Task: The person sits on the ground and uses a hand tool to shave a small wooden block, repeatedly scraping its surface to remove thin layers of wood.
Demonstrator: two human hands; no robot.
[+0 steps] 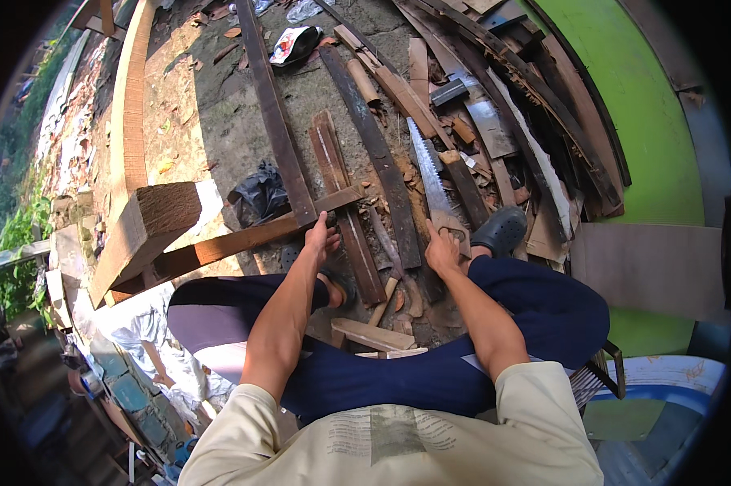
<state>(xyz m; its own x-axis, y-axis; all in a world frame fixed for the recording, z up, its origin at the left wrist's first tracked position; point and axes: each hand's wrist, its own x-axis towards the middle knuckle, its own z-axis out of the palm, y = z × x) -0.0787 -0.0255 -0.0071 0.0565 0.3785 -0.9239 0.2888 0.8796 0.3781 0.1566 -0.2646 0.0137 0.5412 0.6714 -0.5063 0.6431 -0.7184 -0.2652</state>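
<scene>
In my right hand (442,249) is the handle of a handsaw (433,180). Its toothed metal blade points away from me among the wood scraps. My left hand (322,236) is just below a wooden crosspiece (256,235), fingers loosely apart and gripping nothing I can see. A long dark plank (275,113) meets that crosspiece near its right end. Under this end runs a shorter brown board (345,206) lying lengthwise on the ground. The crosspiece's left part joins a thick timber frame (151,231).
A pile of planks and offcuts (495,105) fills the right, beside a green panel (657,105). A black plastic bag (260,194) lies left of the dark plank. A wooden-handled tool (386,292) and a small block (374,334) lie between my feet, which wear dark clogs (501,231).
</scene>
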